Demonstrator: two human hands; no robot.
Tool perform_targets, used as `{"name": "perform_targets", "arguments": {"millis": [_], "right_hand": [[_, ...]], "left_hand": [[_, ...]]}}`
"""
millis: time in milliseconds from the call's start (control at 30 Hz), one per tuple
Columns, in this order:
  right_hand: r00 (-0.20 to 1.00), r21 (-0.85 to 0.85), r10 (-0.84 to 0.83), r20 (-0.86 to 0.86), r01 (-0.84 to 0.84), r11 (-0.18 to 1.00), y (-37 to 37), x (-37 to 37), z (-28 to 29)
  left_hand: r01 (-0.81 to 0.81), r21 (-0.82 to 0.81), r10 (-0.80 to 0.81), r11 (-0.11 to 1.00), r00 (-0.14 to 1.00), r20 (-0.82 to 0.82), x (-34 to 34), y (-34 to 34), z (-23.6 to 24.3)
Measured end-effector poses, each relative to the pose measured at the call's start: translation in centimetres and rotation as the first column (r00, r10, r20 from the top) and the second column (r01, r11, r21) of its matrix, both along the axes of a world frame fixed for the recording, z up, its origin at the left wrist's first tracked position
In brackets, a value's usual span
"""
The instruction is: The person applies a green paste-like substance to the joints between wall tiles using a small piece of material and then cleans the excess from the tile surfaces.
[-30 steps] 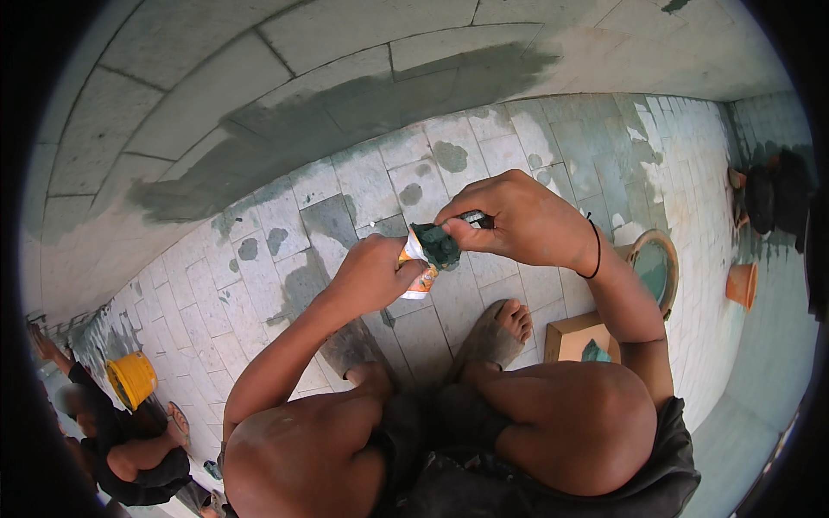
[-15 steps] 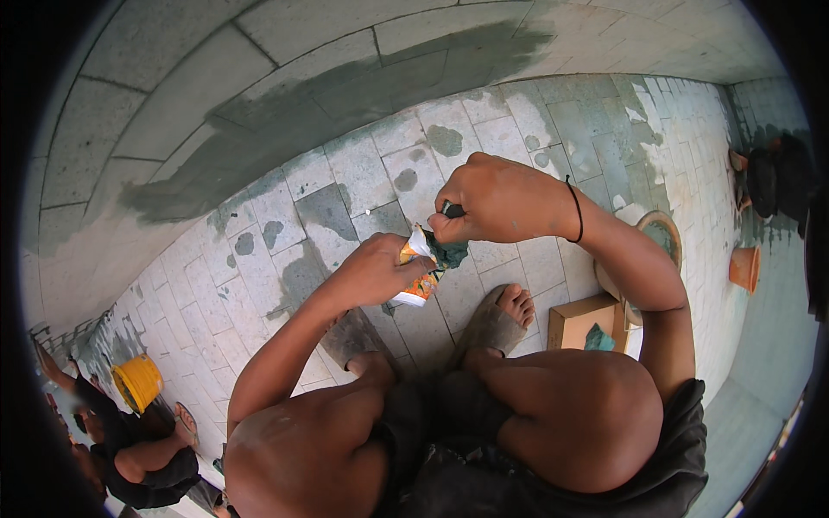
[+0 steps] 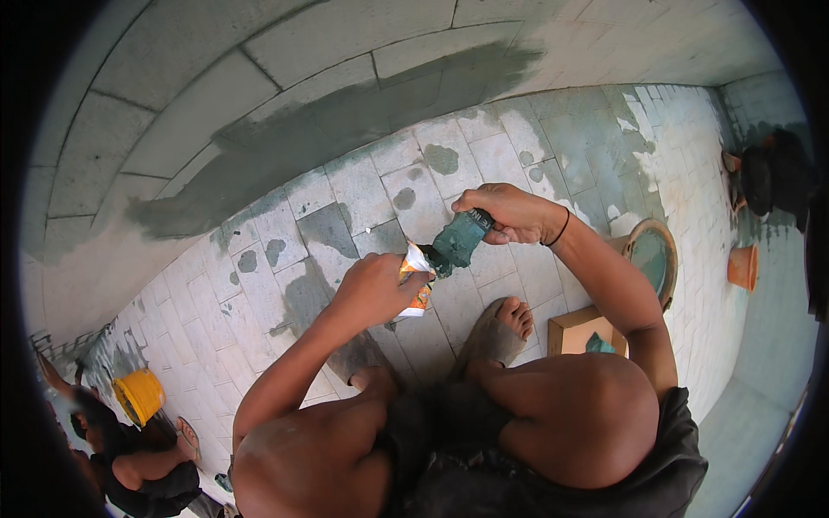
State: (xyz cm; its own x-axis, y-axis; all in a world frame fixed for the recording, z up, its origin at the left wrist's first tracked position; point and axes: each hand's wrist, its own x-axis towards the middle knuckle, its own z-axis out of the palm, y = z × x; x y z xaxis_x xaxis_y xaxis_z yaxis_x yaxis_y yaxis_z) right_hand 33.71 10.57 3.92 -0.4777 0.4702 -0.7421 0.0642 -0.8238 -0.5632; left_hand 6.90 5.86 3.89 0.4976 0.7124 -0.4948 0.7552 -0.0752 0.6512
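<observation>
My left hand (image 3: 374, 293) grips an orange-and-white printed packet or carton piece (image 3: 416, 300), its top edge torn and dark green paste at it. My right hand (image 3: 509, 216) is closed round a flat tool (image 3: 462, 237), probably a scraper, coated in thick green paste, its dark end under my fingers. The coated end points down-left and meets the packet's top; whether it is inside cannot be made out. Both are held above the tiled floor (image 3: 440, 332), between the paste-stained wall and my bent knees.
A round basin (image 3: 652, 263) with green liquid and a cardboard box (image 3: 566, 332) stand at my right, an orange bucket (image 3: 743, 268) farther right beside dark shapes (image 3: 773, 173). A yellow bucket (image 3: 138, 395) stands at left near another person (image 3: 129, 457). A curved tiled wall (image 3: 199, 112) spans the top.
My right hand has shifted right and turned, so much more of the green-coated tool shows between my hands. My left hand has moved slightly down with the packet.
</observation>
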Motion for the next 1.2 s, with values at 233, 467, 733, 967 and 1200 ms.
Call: {"name": "perform_targets", "arguments": {"millis": [233, 467, 733, 967, 1200], "right_hand": [[0.652, -0.148, -0.429, -0.626, 0.440, 0.886, -3.3, 1.5, -4.2], [0.568, 0.082, -0.513, -0.644, 0.717, 0.692, -3.4, -0.1, -0.4], [0.685, 0.921, -0.640, -0.349, 0.377, -0.099, 5.0, -1.8, 5.3], [0.567, 0.904, -0.782, -0.257, -0.145, -0.402, 9.3, -4.0, 6.5], [0.484, 0.864, -0.846, -0.226, -0.302, -0.403, 10.8, -4.3, 6.2]], "left_hand": [[-0.066, -0.035, 0.072, 0.997, 0.979, 0.192, 0.2, 0.4, -0.3], [-0.124, -0.083, 0.142, 0.989, 0.954, 0.265, -0.3, -0.6, -0.5], [-0.163, -0.072, 0.177, 0.984, 0.917, 0.357, -0.5, -2.4, -0.2], [-0.110, -0.101, 0.136, 0.989, 0.939, 0.315, -0.8, -2.8, 0.6], [-0.110, 0.008, 0.101, 0.994, 0.938, 0.332, -1.2, -3.3, -0.4]]}}
